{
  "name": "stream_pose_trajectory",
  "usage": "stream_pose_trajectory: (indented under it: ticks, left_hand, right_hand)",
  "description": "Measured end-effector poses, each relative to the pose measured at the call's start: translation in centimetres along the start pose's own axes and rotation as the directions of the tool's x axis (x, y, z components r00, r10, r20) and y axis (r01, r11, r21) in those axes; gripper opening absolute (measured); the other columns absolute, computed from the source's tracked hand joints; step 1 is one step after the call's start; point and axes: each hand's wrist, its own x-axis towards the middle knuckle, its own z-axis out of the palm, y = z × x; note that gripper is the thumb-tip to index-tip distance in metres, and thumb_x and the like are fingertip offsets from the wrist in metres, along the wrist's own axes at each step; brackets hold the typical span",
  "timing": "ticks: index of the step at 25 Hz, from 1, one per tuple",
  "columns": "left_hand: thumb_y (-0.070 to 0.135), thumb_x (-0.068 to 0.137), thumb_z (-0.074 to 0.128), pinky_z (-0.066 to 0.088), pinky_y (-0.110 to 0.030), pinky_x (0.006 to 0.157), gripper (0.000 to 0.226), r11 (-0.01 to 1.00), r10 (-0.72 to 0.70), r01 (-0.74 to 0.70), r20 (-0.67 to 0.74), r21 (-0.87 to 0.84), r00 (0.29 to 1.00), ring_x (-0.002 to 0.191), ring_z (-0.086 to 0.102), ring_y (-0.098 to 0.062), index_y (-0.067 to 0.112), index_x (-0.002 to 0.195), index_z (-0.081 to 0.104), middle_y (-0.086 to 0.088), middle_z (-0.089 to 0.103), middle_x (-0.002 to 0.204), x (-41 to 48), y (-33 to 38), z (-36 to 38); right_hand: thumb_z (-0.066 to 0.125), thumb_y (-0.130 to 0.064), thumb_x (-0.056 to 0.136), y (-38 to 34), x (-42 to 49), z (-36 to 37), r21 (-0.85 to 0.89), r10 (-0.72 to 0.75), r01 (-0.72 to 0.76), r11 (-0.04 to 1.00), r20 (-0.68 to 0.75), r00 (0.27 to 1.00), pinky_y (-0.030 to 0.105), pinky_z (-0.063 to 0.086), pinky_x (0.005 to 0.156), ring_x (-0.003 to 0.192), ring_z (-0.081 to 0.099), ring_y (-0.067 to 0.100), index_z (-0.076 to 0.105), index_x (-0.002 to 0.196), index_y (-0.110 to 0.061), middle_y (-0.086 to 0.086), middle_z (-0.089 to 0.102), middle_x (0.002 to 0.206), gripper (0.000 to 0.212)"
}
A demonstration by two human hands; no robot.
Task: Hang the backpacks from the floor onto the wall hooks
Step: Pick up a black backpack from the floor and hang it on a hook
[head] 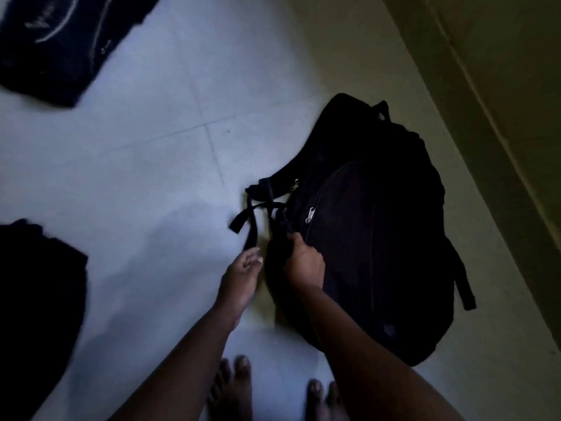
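Observation:
A black backpack (373, 232) lies on the pale tiled floor near the wall, its zipped front pocket facing up. My right hand (303, 262) is closed around the top handle at the bag's near-left end. My left hand (243, 276) is just left of it, fingers pinching the end of a loose black strap (251, 229). A dark blue backpack (60, 44) lies at the top left. Another black bag (39, 299) sits at the left edge. No wall hooks are in view.
A yellowish wall with a skirting edge (485, 117) runs along the right side. My bare feet (233, 387) stand at the bottom centre. White floor tiles (151, 177) spread between the three bags. The light is dim.

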Motion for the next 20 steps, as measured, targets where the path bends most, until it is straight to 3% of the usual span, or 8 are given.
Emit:
stream_pose_trajectory:
  ticks: [5,8,10,12,15,17,18,20]
  left_hand:
    - [0.015,0.095,0.047,0.036,-0.021,0.087,0.037,0.990,-0.062,0.041,-0.158,-0.132,0.985,0.121,0.053,-0.019,0.011,0.131,0.052,-0.008,0.056,0.134,-4.8,-3.9,-8.3]
    - [0.012,0.094,0.048,0.037,-0.025,0.095,0.037,0.990,-0.055,0.010,-0.316,-0.143,0.947,0.127,0.050,-0.022,0.011,0.131,0.051,-0.010,0.053,0.138,-5.8,-9.0,-15.4]
    - [0.011,0.092,0.050,0.037,-0.029,0.103,0.041,1.000,0.001,-0.008,-0.434,-0.014,0.901,0.131,0.045,-0.023,0.011,0.134,0.048,-0.010,0.050,0.140,-5.2,-12.1,-19.6]
    - [0.013,0.089,0.056,0.035,-0.034,0.107,0.050,0.974,0.121,0.007,-0.541,0.228,0.832,0.134,0.041,-0.026,0.012,0.137,0.044,-0.009,0.046,0.143,-3.4,-14.8,-23.3]
    - [0.021,0.074,0.070,0.040,-0.037,0.098,0.065,0.774,0.379,0.128,-0.616,0.620,0.690,0.124,0.047,-0.024,0.020,0.135,0.047,-0.005,0.052,0.136,0.4,-15.6,-26.5]
    - [0.027,0.058,0.080,0.039,-0.038,0.091,0.081,0.669,0.509,0.210,-0.646,0.713,0.569,0.114,0.048,-0.021,0.023,0.132,0.048,-0.004,0.058,0.128,2.5,-15.2,-27.5]
    - [0.028,0.055,0.081,0.038,-0.039,0.093,0.088,0.666,0.520,0.239,-0.670,0.706,0.530,0.117,0.047,-0.022,0.023,0.135,0.044,-0.005,0.055,0.132,3.2,-15.4,-27.9]
    - [0.027,0.064,0.078,0.041,-0.041,0.098,0.092,0.717,0.432,0.265,-0.708,0.645,0.558,0.124,0.046,-0.026,0.022,0.144,0.031,-0.008,0.046,0.142,3.6,-15.6,-28.9]
  right_hand:
    - [0.035,-0.008,0.094,-7.5,-4.0,2.0,-0.046,-0.239,0.250,0.967,0.169,0.956,0.043,0.044,0.095,0.113,0.058,0.039,0.046,0.137,-0.025,0.021,0.062,0.126,0.048]
    - [0.040,-0.004,0.088,-13.2,-6.8,6.1,-0.030,-0.415,0.445,0.895,0.313,0.854,0.042,0.043,0.100,0.117,0.057,0.036,0.045,0.138,-0.025,0.015,0.056,0.135,0.055]
    - [0.042,-0.002,0.086,-16.4,-7.7,9.3,-0.020,-0.515,0.560,0.828,0.367,0.775,0.041,0.044,0.100,0.116,0.059,0.035,0.044,0.139,-0.025,0.013,0.054,0.138,0.058]
    - [0.041,-0.004,0.088,-19.6,-7.6,12.9,-0.029,-0.601,0.663,0.748,0.394,0.695,0.040,0.045,0.098,0.113,0.060,0.034,0.042,0.140,-0.024,0.010,0.051,0.141,0.056]
    - [0.040,-0.011,0.095,-23.3,-5.2,17.4,-0.071,-0.653,0.738,0.671,0.413,0.635,0.039,0.046,0.097,0.112,0.062,0.030,0.040,0.141,-0.024,0.011,0.052,0.140,0.048]
    - [0.040,-0.016,0.096,-24.1,-3.6,19.5,-0.115,-0.639,0.740,0.663,0.429,0.639,0.038,0.046,0.097,0.114,0.061,0.029,0.042,0.140,-0.026,0.012,0.056,0.137,0.045]
    - [0.041,-0.014,0.095,-24.1,-3.3,20.1,-0.117,-0.630,0.731,0.673,0.427,0.649,0.038,0.045,0.097,0.115,0.061,0.029,0.043,0.139,-0.026,0.011,0.055,0.137,0.046]
    - [0.045,-0.008,0.092,-24.0,-3.4,20.2,-0.048,-0.621,0.692,0.720,0.399,0.674,0.036,0.044,0.102,0.118,0.059,0.026,0.046,0.137,-0.026,0.007,0.049,0.143,0.049]
